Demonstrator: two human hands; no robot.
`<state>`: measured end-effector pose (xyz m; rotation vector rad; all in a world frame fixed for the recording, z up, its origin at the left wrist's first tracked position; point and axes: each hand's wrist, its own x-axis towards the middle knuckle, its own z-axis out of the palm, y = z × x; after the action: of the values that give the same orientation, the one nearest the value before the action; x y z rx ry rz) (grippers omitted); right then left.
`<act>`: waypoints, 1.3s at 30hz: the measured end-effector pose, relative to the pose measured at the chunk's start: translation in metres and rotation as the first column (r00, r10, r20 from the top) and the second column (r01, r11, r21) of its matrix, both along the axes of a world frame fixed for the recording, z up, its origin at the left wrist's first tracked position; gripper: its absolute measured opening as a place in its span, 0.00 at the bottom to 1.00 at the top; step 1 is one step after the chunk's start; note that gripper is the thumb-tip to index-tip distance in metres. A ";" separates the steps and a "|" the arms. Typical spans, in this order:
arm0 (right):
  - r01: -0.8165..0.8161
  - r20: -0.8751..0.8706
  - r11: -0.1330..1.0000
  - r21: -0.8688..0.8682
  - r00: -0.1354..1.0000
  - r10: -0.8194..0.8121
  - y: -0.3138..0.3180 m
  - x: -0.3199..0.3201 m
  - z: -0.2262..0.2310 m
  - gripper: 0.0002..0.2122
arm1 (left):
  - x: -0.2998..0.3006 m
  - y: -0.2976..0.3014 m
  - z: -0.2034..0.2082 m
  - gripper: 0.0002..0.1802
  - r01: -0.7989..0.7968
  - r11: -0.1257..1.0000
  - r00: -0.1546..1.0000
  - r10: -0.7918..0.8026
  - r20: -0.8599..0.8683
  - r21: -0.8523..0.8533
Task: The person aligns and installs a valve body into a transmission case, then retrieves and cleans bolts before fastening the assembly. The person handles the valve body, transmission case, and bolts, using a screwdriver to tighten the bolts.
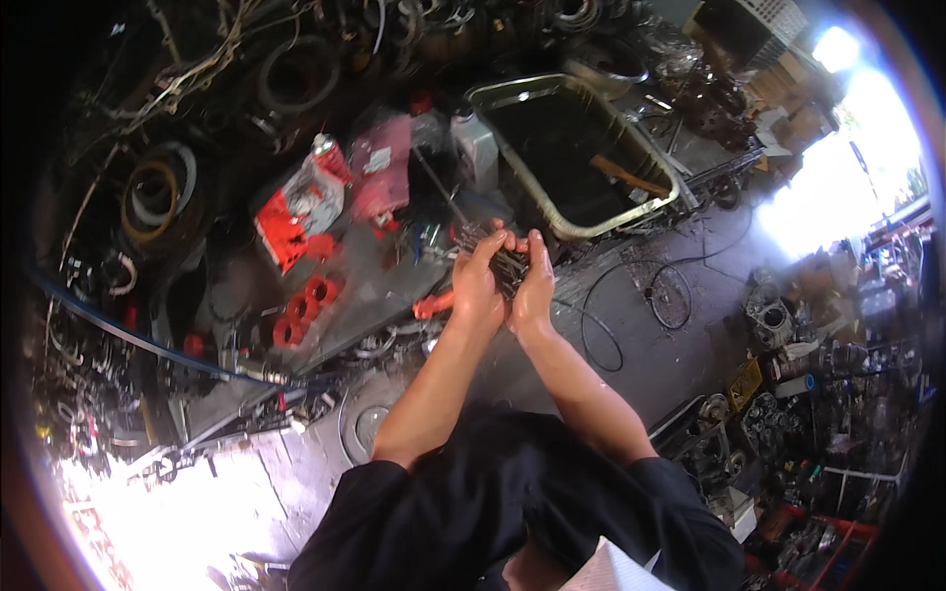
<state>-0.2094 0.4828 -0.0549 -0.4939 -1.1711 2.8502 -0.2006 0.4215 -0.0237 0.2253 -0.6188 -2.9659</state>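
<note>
- Two bare forearms (434, 389) are reaching from the near edge and converging mid-scene.
- The left hand (476, 288) and right hand (535, 288) are cupping together, fingers curling around a bunch of slim metal pieces (507, 268) between the palms.
- Far and right of them, a pale-rimmed tub (616, 219) is holding what looks like dark liquid and a brown strip (629, 175).
- Just left of the tub, a white bottle (476, 150) is sitting.

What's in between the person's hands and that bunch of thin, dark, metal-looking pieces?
Nothing visible: the bare left hand and bare right hand cup the bunch of thin, dark, metal-looking pieces directly, though its underside is hidden.
</note>
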 end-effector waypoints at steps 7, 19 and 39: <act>-0.321 0.233 0.857 0.403 0.942 0.243 0.077 -0.122 -0.003 0.06 | -0.109 0.012 -0.020 0.02 0.051 0.998 0.990 -0.047 0.130 -0.027; -0.299 0.282 -0.076 0.951 0.747 0.601 0.190 -0.471 -0.103 0.09 | -0.372 0.092 -0.129 0.05 0.379 0.702 0.819 0.050 0.572 -0.603; -0.085 0.408 -0.507 0.858 0.712 0.571 0.145 -0.534 -0.085 0.12 | -0.398 0.081 -0.148 0.04 0.484 0.617 0.717 0.127 0.685 -0.621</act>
<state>-0.7433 0.6276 -0.1401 0.6974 -3.2820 0.5515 -0.5983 0.5022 -0.1718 1.2403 -2.0484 -2.3451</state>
